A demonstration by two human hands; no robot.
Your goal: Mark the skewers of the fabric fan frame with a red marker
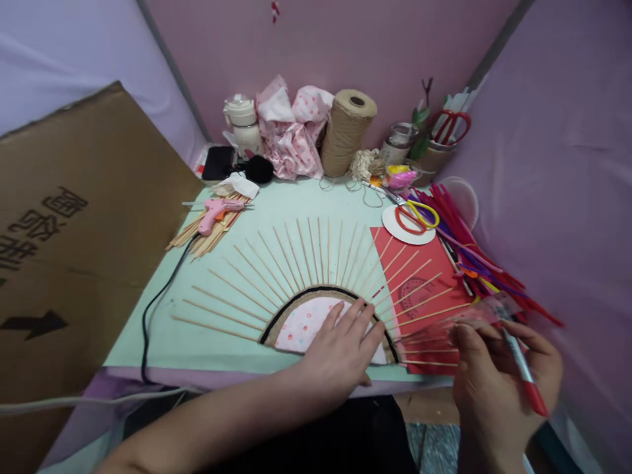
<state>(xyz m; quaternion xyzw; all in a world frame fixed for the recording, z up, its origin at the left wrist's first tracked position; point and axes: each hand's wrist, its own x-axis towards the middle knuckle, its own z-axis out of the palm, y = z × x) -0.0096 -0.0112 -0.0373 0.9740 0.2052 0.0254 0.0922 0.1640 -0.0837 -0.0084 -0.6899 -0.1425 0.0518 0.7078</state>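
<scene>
A half-round fan shape lies on the pale green table. It has pink dotted fabric in the middle, a twine band and a black rim. Thin wooden sticks spread outward from its curved edge. My left hand rests on its right half, fingers outstretched. My right hand, at the right, grips a marker pen with a red end. Between that thumb and fingers is also a transparent, blurred strip, over the right-hand sticks; its kind is unclear.
Red paper lies under the right sticks. Scissors sit on a white disc, beside colourful pipe cleaners. A pink glue gun lies on loose sticks at left, its black cable trailing off. Twine stands behind; a cardboard box stands left.
</scene>
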